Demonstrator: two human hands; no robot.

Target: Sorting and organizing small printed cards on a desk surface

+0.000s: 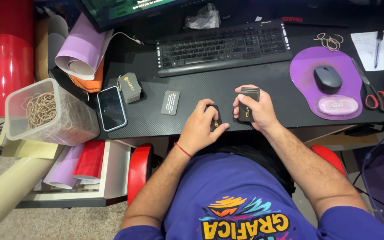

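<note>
My right hand (pixel 255 109) grips a thick stack of black cards (pixel 248 101) upright above the black desk's (pixel 227 84) front edge. My left hand (pixel 200 125) sits just to its left, pinching a single black card (pixel 215 118) between thumb and fingers. One loose black card (pixel 170 102) lies flat on the desk to the left of my hands. A second small stack of black cards (pixel 130 87) rests further left, beside a phone (pixel 111 108).
A black keyboard (pixel 223 45) lies behind the hands. A grey mouse (pixel 327 79) sits on a purple pad (pixel 305 71); red-handled scissors (pixel 372 91), rubber bands (pixel 330 42), paper and a pen (pixel 377 46) at right. A clear tub of rubber bands (pixel 45 113) and vinyl rolls (pixel 78 51) at left.
</note>
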